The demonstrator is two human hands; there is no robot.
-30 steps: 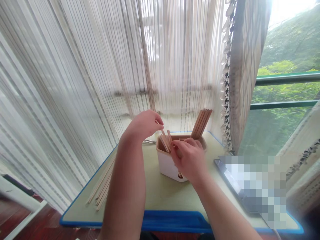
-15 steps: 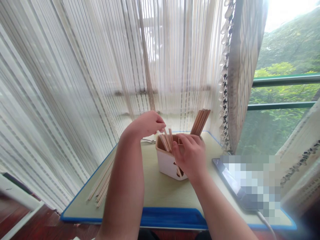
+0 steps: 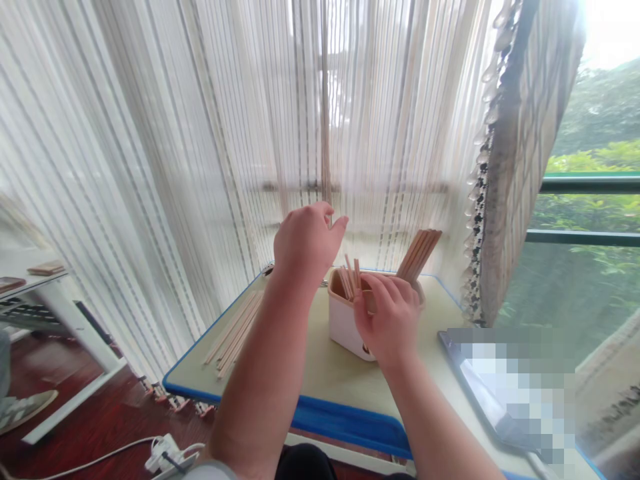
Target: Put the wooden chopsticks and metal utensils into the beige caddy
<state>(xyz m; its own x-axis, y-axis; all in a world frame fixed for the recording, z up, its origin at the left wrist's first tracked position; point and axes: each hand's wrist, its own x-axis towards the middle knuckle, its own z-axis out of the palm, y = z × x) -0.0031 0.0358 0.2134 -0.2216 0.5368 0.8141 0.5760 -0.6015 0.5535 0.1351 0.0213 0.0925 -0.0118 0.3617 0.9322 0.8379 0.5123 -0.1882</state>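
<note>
Pale wooden sticks (image 3: 345, 283) stood in the white box (image 3: 344, 325), arranging step seemingly underway.
Head view: left hand (image 3: 309, 241) hung raised, thumb and fingers parted; right hand (image 3: 393, 315) curled at the box, couldn't tell if pinching. Next called for a left pinch, I guessed.

Sheer white curtain with vertical stripes (image 3: 215, 133) hangs behind the pale worktop with a blue rim (image 3: 345, 383). To the right, a beige patterned drape with tasselled trim (image 3: 520, 167) hangs beside a dark green metal railing (image 3: 590, 184), leafy green trees (image 3: 600, 113) beyond. A flat, dark-edged device, partly pixelated (image 3: 457, 357), lies on the worktop's right. At left, a white plastic power strip (image 3: 167, 453) sits on dark red wooden flooring (image 3: 113, 433), near a white-legged table (image 3: 87, 333).
</note>
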